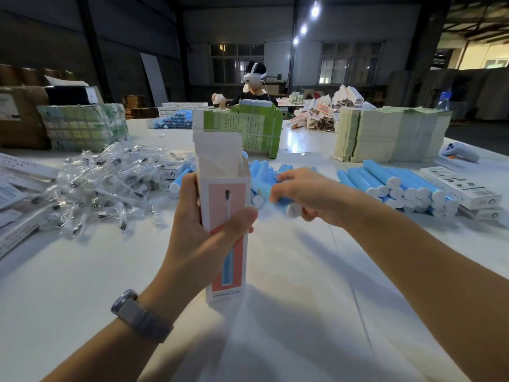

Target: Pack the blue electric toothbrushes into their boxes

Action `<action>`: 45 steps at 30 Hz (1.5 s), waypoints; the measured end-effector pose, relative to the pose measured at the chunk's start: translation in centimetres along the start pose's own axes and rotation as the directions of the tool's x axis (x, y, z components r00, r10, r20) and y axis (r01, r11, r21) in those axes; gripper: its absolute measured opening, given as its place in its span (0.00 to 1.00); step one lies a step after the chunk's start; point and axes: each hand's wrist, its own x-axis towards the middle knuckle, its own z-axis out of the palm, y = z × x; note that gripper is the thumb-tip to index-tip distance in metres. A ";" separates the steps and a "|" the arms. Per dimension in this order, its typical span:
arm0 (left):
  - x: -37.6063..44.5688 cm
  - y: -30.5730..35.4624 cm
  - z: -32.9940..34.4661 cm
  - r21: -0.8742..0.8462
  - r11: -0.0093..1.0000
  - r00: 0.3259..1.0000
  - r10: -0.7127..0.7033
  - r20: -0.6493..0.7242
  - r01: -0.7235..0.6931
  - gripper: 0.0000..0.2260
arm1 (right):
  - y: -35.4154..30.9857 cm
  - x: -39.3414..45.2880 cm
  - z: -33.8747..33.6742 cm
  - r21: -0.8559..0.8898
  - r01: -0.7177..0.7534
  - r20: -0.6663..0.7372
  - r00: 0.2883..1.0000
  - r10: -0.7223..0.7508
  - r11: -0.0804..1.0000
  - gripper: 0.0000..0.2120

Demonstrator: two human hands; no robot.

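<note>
Cardboard box (225, 216) upright, top open — left hand (203, 230) grips it | right hand (305, 197) grasps blue toothbrush (289, 208)

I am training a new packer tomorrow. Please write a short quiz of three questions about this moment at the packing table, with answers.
1. True or false: the top flap of the box held by the left hand is open.
2. What does the right hand grip? A) a bagged brush head B) a blue toothbrush handle C) a water bottle
3. Fill in: the heap of bagged brush heads lies to the ____ of the held box.

Key: 1 true; 2 B; 3 left.
</note>
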 end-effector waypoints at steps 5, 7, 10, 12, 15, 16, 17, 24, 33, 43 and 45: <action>-0.1 -0.1 -0.1 -0.046 0.998 0.999 -0.037 -0.005 0.037 0.15 | -4.0 -3.7 0.0 0.254 0.210 -0.038 0.978 -0.207 0.944 0.03; -0.2 -0.3 -0.2 -0.052 0.998 0.999 -0.035 0.009 0.035 0.15 | -5.0 -4.9 0.3 0.387 0.330 -0.085 0.943 -0.322 0.861 0.08; -0.2 -0.5 -0.2 -0.045 0.998 0.999 -0.043 0.018 0.043 0.15 | -6.2 -6.4 0.5 0.518 0.509 -0.215 0.855 -0.471 0.688 0.20; -0.2 -0.5 -0.2 -0.042 0.998 0.999 -0.042 0.019 0.043 0.15 | -6.8 -7.2 0.6 0.542 0.593 -0.265 0.793 -0.548 0.595 0.19; -0.1 -0.4 -0.2 -0.028 0.999 0.999 -0.032 0.037 0.033 0.16 | -7.0 -8.0 1.3 0.367 0.709 -0.292 0.703 -0.649 0.603 0.18; -0.1 -0.4 -0.1 -0.022 0.999 0.999 -0.027 0.043 0.028 0.16 | -7.0 -8.2 1.6 0.296 0.732 -0.285 0.681 -0.675 0.614 0.20; -0.1 -0.4 -0.1 -0.013 1.000 0.999 -0.022 0.045 0.023 0.16 | -7.0 -8.3 1.9 0.232 0.746 -0.270 0.665 -0.696 0.624 0.22; -0.2 0.0 0.0 0.029 0.999 0.998 -0.039 0.059 0.037 0.17 | -7.3 -8.5 2.1 -0.177 0.766 -0.191 0.590 -0.785 0.618 0.21; -0.1 0.0 0.1 0.021 0.999 0.998 -0.032 0.056 0.031 0.18 | -7.4 -8.8 1.9 -0.155 0.803 -0.247 0.532 -0.810 0.575 0.30; -0.1 -0.2 0.0 0.019 1.000 0.999 -0.021 0.046 0.020 0.18 | -6.4 -8.1 2.1 -0.225 0.803 -0.143 0.533 -0.834 0.552 0.24; -0.1 -0.3 0.0 0.018 1.000 0.999 -0.020 0.034 0.019 0.17 | -6.1 -7.8 2.5 -0.362 0.776 -0.165 0.491 -0.855 0.516 0.07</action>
